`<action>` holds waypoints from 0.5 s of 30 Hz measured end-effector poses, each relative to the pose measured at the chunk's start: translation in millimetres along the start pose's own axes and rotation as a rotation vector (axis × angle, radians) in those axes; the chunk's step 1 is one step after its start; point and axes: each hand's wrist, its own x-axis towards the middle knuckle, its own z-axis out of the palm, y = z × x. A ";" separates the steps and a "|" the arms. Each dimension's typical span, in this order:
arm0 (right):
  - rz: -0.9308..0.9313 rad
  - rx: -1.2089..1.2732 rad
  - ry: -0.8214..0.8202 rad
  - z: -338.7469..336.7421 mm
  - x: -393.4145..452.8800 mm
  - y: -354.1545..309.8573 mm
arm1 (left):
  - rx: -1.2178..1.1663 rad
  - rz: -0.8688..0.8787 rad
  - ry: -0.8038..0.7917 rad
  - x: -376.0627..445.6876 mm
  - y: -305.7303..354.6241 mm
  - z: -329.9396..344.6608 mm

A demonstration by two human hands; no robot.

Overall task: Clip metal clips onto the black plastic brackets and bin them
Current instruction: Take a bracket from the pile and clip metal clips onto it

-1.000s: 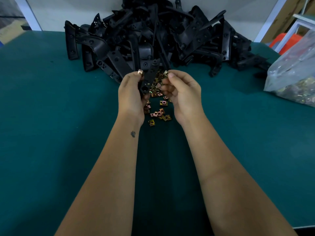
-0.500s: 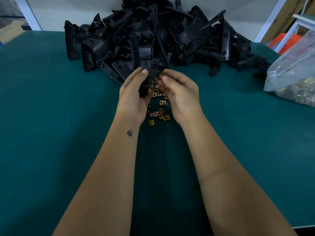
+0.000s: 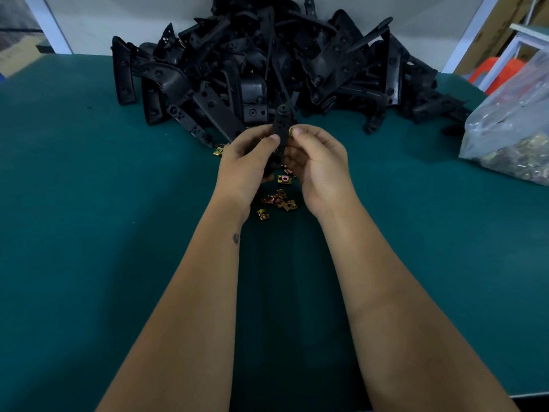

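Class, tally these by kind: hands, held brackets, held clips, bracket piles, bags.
hands: 2, left hand and right hand
held bracket: 1
held clip: 1
bracket pile: 1
bag: 1
Total: 6

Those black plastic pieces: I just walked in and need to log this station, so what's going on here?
A person is fitting metal clips to brackets. The left hand grips one black bracket upright above the green table, while the right hand pinches a small clip at its edge. Loose clips lie beneath the hands, a big bracket pile behind, and a plastic bag to the right.
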 end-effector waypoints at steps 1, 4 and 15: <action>0.001 -0.002 0.003 -0.1 0.0 -0.1 | 0.009 0.010 -0.007 -0.1 0.1 -0.2; -0.002 -0.022 0.001 0.9 -0.3 0.6 | 0.024 0.038 -0.032 0.3 0.1 -1.1; -0.019 -0.069 -0.007 2.6 -2.4 -1.0 | 0.068 0.088 0.060 -5.0 8.4 -1.3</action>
